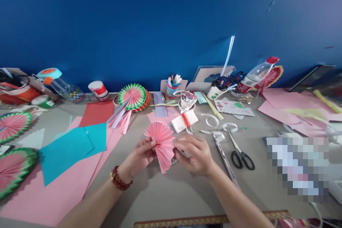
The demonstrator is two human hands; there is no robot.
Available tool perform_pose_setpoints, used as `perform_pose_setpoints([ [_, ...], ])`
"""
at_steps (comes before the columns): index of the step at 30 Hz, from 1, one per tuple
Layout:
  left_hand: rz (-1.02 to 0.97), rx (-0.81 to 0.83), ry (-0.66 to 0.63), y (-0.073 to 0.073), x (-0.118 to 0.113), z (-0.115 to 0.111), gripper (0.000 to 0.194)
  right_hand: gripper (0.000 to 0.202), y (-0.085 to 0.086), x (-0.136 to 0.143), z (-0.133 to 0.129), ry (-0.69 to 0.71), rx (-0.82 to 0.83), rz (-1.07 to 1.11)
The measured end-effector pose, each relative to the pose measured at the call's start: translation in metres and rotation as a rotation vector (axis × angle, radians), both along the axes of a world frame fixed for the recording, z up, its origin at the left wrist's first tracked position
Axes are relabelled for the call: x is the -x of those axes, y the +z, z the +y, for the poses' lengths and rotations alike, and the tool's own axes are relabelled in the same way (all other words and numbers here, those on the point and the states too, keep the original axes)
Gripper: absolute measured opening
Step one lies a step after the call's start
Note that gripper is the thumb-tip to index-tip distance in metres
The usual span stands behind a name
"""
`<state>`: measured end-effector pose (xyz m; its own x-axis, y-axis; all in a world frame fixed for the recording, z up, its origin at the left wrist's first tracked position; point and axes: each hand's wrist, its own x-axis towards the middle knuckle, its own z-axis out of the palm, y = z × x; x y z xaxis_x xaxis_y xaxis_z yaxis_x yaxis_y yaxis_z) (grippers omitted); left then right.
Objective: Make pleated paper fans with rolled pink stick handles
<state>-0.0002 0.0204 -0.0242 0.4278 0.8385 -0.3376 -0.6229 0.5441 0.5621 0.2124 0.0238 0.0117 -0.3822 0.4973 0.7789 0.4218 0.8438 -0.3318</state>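
A pink pleated paper fan (pixel 163 143) is spread above the middle of the table, its folds gathered toward the left. My left hand (pixel 141 154) pinches the gathered point between thumb and fingers; red beads circle that wrist. At the fan's right edge, the bent fingers of my right hand (pixel 194 154) are closed on the paper, their tips partly hidden. Behind the fan lies a white card wound with red thread (pixel 185 120). To the right are black-handled scissors (pixel 242 158) and a slim metallic tool (pixel 226 162).
Turquoise paper (pixel 66 151) and pink sheets (pixel 66 192) cover the left side. Green-edged rosettes (pixel 133 98) stand at the back near a blue pen cup (pixel 172 89). A tilted bottle (pixel 256 74) and more pink paper (pixel 280 103) are at right.
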Motion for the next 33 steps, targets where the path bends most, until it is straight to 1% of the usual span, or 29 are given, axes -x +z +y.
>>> perform_pose_setpoints([
  [3, 0.011, -0.004, 0.000, -0.002, 0.001, 0.000, 0.018, 0.025, -0.002, -0.004, 0.002, 0.026, -0.034, -0.057],
  [7, 0.048, -0.035, 0.026, -0.004, 0.001, 0.001, 0.018, 0.020, 0.000, -0.008, 0.004, 0.091, -0.017, -0.161],
  [12, 0.085, -0.071, 0.065, -0.005, 0.001, 0.002, 0.021, 0.020, 0.006, -0.011, 0.005, 0.087, -0.034, -0.164],
  [17, 0.136, -0.079, 0.055, -0.004, 0.001, 0.002, 0.027, 0.024, 0.010, -0.011, 0.004, 0.020, 0.032, -0.179],
  [20, 0.148, -0.077, 0.073, -0.004, 0.001, 0.003, 0.028, 0.025, 0.013, -0.012, 0.005, 0.059, 0.071, -0.226],
  [24, 0.151, -0.084, 0.054, -0.004, 0.001, 0.002, 0.029, 0.026, 0.016, -0.015, 0.007, 0.110, 0.139, -0.267],
  [30, 0.103, -0.031, -0.014, -0.006, 0.001, 0.001, 0.021, 0.026, 0.019, -0.017, 0.009, 0.174, 0.221, -0.234],
  [33, 0.067, 0.007, -0.023, -0.008, 0.001, 0.000, 0.020, 0.029, 0.021, -0.016, 0.009, 0.196, 0.269, -0.217],
])
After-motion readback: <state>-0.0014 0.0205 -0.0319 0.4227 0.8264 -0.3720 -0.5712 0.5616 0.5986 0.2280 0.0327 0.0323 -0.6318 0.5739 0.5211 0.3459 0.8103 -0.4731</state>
